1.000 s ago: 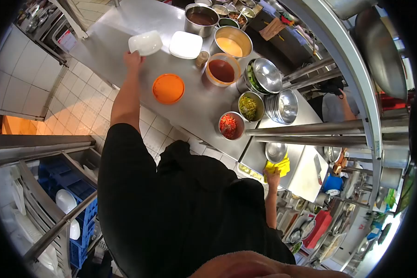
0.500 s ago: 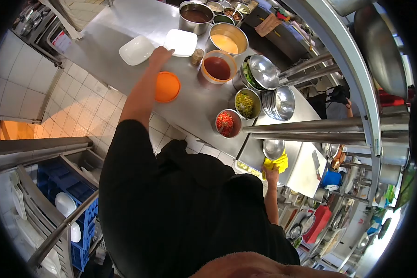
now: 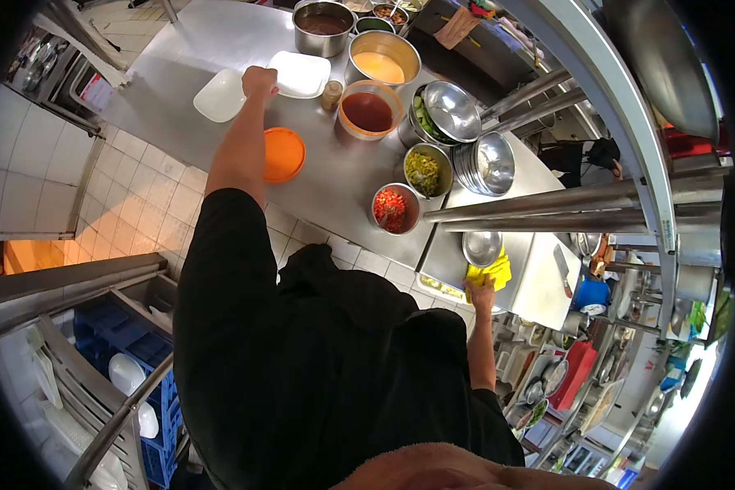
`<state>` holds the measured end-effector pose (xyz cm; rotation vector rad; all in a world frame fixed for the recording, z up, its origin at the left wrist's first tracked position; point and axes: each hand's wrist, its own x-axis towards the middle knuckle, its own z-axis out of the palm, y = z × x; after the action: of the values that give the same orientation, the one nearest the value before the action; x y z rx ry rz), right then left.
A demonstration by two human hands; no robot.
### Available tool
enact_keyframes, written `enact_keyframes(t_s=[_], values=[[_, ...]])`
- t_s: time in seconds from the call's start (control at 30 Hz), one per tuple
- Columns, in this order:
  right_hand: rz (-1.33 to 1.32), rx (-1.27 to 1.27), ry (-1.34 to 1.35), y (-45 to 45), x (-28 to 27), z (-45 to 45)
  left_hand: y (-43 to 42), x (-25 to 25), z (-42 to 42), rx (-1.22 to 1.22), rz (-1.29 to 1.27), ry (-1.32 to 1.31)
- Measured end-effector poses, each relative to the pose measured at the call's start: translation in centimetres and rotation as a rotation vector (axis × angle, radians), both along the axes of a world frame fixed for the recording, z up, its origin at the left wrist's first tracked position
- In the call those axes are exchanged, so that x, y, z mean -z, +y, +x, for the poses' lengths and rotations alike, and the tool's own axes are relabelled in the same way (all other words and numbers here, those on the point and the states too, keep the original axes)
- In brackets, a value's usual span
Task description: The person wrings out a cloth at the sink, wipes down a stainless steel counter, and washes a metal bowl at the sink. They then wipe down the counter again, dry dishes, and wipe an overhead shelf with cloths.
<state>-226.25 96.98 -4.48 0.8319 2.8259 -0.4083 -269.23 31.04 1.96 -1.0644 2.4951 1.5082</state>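
My left hand (image 3: 260, 82) reaches over the far side of the steel counter, its fingers curled closed between two white dishes. It overlaps the edge of the left white dish (image 3: 219, 96) and meets the near edge of the rectangular white dish (image 3: 300, 75). What its fingers hold, if anything, is hidden. An orange lid (image 3: 284, 155) lies below that wrist, and a small jar (image 3: 331, 95) stands right of the dishes. My right hand (image 3: 482, 292) grips a yellow cloth (image 3: 496, 273) on the counter, beside a small steel bowl (image 3: 482, 248).
Containers of red sauce (image 3: 367, 111), yellow liquid (image 3: 379, 67) and dark sauce (image 3: 322, 23) stand along the counter (image 3: 159, 90). Chopped red pepper (image 3: 390, 209), green pieces (image 3: 423, 173) and stacked bowls (image 3: 492, 163) are nearer. A knife (image 3: 563, 269) lies on a white board (image 3: 539, 290). Shelf poles (image 3: 539, 200) cross the right.
My left hand has moved slightly farther forward along the dishes, its fingers more curled. My right hand stays on the yellow cloth. The view has shifted a little.
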Motion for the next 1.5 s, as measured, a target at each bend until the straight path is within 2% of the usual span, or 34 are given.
enact_keyframes(t_s=[0.1,0.2,0.4,0.53,0.73,0.83,0.93,1.13,1.23,1.33,1.43,1.5], values=[[-0.007,-0.006,0.007,-0.1,-0.2,0.1,-0.5,0.6,0.3,0.017,-0.013,0.068],[0.02,-0.007,0.009,-0.1,0.2,0.1,-1.2,1.9,1.7,-0.036,0.107,0.317],[-0.004,-0.023,0.036,0.3,0.6,0.2,-2.0,0.9,6.1,-0.175,0.347,0.459],[0.008,-0.001,0.057,-0.4,-0.1,0.3,-3.2,-0.9,10.4,-0.154,0.436,0.479],[0.029,0.033,0.012,-1.2,-0.9,-0.2,-5.7,-1.0,13.5,-0.147,0.425,0.514],[0.044,0.053,0.009,-0.9,-0.4,-0.1,-6.8,-1.2,14.5,-0.239,0.389,0.488],[0.025,0.015,0.02,-0.3,-0.2,0.0,-9.8,0.6,14.3,-0.287,0.492,0.477],[0.074,0.004,0.029,-0.7,-0.3,0.0,-11.2,3.3,13.2,-0.34,0.455,0.426],[0.073,-0.014,0.008,0.1,0.4,0.2,-12.1,6.5,11.2,-0.367,0.476,0.421],[0.104,-0.064,0.002,1.0,1.7,0.3,-11.9,8.4,9.7,-0.425,0.408,0.462],[0.01,0.033,0.031,-0.6,-0.1,-0.1,-11.1,4.2,9.7,-0.007,-0.358,-0.017],[0.003,0.034,0.044,-1.0,-0.8,-0.3,-5.8,0.6,11.1,-0.147,-0.798,0.433]])
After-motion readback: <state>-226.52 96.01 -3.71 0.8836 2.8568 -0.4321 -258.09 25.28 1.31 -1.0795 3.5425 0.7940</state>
